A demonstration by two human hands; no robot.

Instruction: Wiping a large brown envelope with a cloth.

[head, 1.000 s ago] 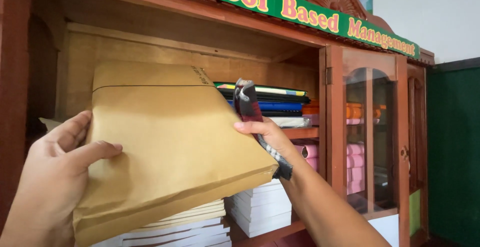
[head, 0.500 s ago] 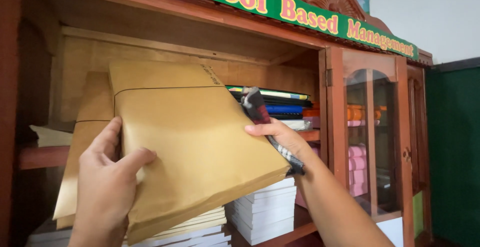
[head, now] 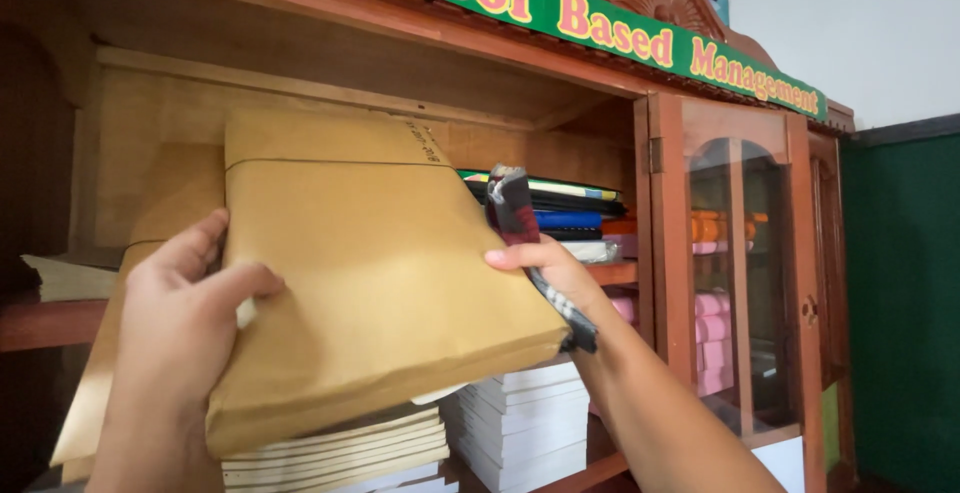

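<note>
I hold a thick brown paper envelope (head: pixel 380 273) in front of an open wooden cabinet (head: pixel 360 63), tilted with its flap end up. My left hand (head: pixel 185 313) grips its left edge, thumb across the front. My right hand (head: pixel 545 268) holds the right edge and also clutches a dark checked cloth (head: pixel 520 218) that hangs down past my wrist. A second brown envelope (head: pixel 150 253) stands behind the first, leaning at the left.
Stacks of white papers (head: pixel 520 418) and booklets (head: pixel 340 448) lie on the lower shelf. Coloured folders (head: pixel 565 213) are piled on the upper shelf (head: pixel 40 318). A glass door (head: pixel 730 273) at the right shows pink and orange files. A green banner runs along the top.
The envelope has shifted right and slightly up, uncovering the second envelope behind it. My left hand slid further onto the left edge; my right hand stayed at the right edge.
</note>
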